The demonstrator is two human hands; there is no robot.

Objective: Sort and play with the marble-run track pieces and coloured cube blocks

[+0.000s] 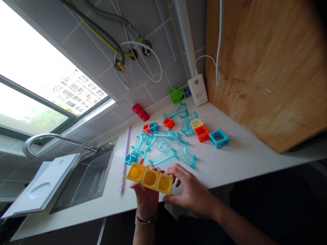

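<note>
A row of three joined yellow toy blocks [150, 178] with round openings is held up above the front edge of the counter. My left hand [147, 200] grips it from below and behind, the thumb on its near side. At the right end, my right hand [187, 189] pinches the last block between thumb and fingers. Beyond the hands lie translucent blue track pieces [163, 156], some curved and some straight. A small blue block [130, 158] sits just past the left end of the yellow row.
Orange blocks [168, 123], a blue block [219, 138], a red block piece [140, 112] and green blocks [176, 94] stand farther back. A white power bank [198, 90] leans by the wooden board [260, 68]. At left are a sink [87, 180], faucet [58, 136] and purple strip [124, 160].
</note>
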